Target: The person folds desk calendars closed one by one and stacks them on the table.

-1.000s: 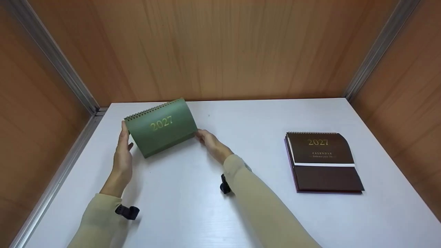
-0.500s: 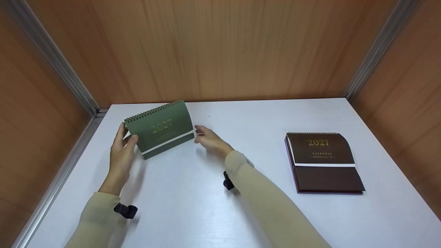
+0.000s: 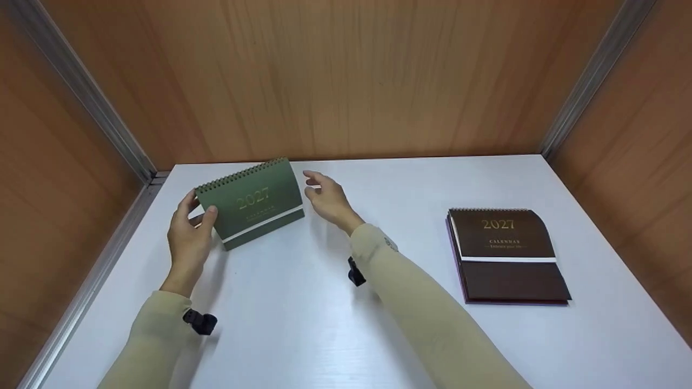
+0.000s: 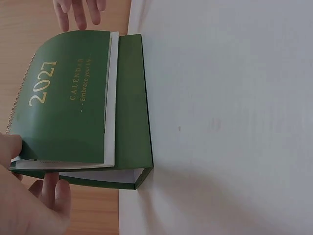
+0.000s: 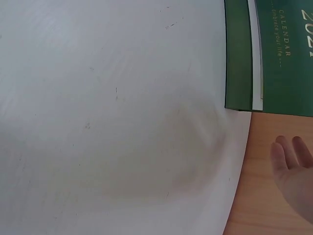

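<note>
A green 2027 desk calendar (image 3: 259, 202) with a spiral top stands propped up at the back left of the table, turned at an angle. My left hand (image 3: 189, 232) grips its left side, thumb on the front cover and fingers behind; in the left wrist view the thumb (image 4: 10, 147) lies near the spiral corner. Just off the calendar's right side, my right hand (image 3: 330, 200) is raised with loosely bent fingers and holds nothing. The right wrist view shows that hand (image 5: 296, 171) beside the calendar's edge (image 5: 239, 73).
A brown 2027 desk calendar (image 3: 508, 281) stands on the right part of the white table (image 3: 303, 324). Wooden panels (image 3: 346, 81) close off the back and both sides, with metal strips (image 3: 92, 92) at the corners.
The green front cover has dropped back, showing the white page strip and lower base. My right hand has let go and moved up beside the calendar. The left thumb has come onto the cover.
</note>
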Motion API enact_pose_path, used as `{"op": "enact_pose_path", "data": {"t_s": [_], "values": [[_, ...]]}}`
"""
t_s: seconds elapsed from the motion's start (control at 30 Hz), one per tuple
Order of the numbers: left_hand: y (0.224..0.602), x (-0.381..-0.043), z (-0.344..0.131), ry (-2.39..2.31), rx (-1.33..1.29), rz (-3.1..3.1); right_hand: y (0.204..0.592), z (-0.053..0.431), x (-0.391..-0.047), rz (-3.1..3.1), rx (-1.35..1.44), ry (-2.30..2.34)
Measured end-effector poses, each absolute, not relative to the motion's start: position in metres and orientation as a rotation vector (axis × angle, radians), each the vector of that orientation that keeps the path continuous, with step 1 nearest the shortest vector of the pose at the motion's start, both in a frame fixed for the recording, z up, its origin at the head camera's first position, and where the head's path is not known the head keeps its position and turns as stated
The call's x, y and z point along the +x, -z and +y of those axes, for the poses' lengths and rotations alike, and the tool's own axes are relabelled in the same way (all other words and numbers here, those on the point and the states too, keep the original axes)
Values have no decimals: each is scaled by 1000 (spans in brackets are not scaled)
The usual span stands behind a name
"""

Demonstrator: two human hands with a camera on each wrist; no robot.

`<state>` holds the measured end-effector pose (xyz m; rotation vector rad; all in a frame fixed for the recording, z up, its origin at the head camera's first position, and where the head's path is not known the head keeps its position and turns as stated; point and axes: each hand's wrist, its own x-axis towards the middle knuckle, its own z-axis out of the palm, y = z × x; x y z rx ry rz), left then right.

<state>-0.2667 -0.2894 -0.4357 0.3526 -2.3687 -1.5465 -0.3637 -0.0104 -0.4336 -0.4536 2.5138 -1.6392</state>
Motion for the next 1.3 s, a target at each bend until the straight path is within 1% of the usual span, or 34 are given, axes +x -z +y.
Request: {"op": "enact_pose_path", "data": {"t_s": [0.43,0.93,1.3], "values": [[436,-271,-289,1525,397,-2387,434,-24,-361,2398,-449,1573],[439,-266,-288,1561,416,-2343,439,-29,-356,2447,-429,1550],[433,-269,-279,1509,414,-2302,431,-19,-348,2500,-425,1537]]}}
